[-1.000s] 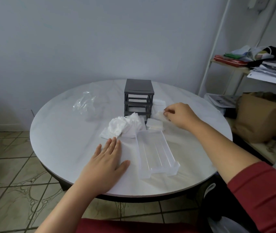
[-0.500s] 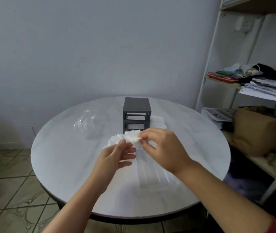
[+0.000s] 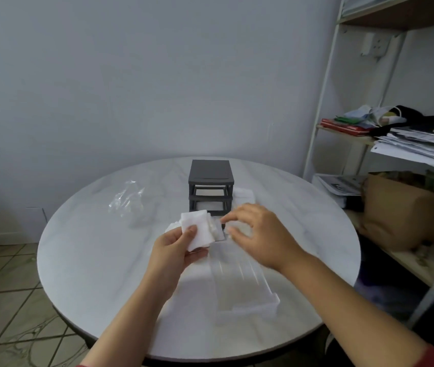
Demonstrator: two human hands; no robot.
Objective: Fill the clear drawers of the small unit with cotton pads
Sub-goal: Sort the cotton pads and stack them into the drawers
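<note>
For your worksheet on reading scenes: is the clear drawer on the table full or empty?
Empty: the clear drawer shows bare ribbed floor, no pads.

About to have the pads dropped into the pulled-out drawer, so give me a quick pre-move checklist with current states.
1. Cotton pads gripped in left hand: ok, thumb on top of the stack.
2. Right hand free to help: cannot tell, its fingertips are blurred at the stack's edge.
3. Clear drawer out on the table, open side up: ok.
4. Drawer interior free of pads: ok, nothing visible inside.
5. Grey unit upright behind the hands: ok.
6. More pads beside the unit: ok, white pile at its right.
</note>
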